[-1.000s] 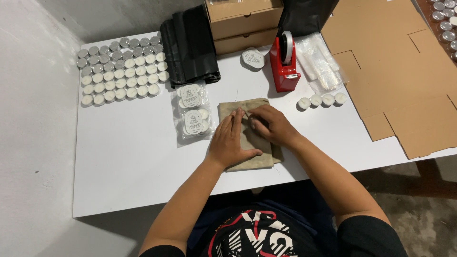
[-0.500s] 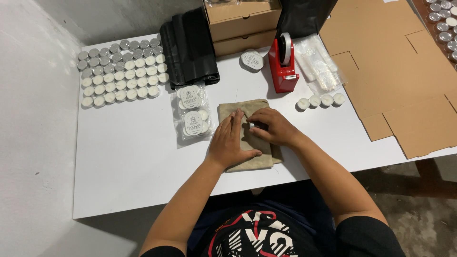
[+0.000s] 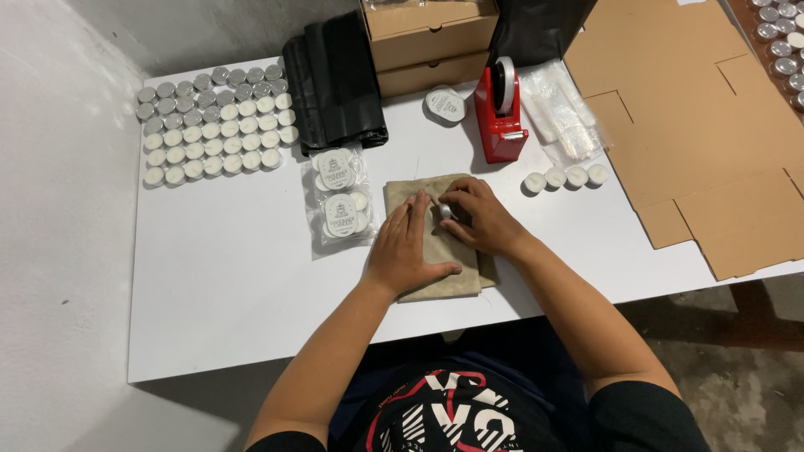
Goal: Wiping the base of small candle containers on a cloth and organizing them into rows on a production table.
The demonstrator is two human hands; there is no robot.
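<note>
We are pressing the left hand (image 3: 408, 251) flat on the cloth (image 3: 435, 280), steadying it, while the right hand (image 3: 477, 219) is pinching a tealight (image 3: 445, 211) just beside the left fingertips.

a: what hides under the hands?
b: the left hand (image 3: 408, 249) covers much of a tan cloth (image 3: 444, 272). the right hand (image 3: 479, 219) wraps a small silvery object (image 3: 445, 211), shape unclear.
a: anything cut off?
b: beyond the right hand, the flat cardboard (image 3: 712, 142) and the tealights (image 3: 783, 38) run off the edge.
</note>
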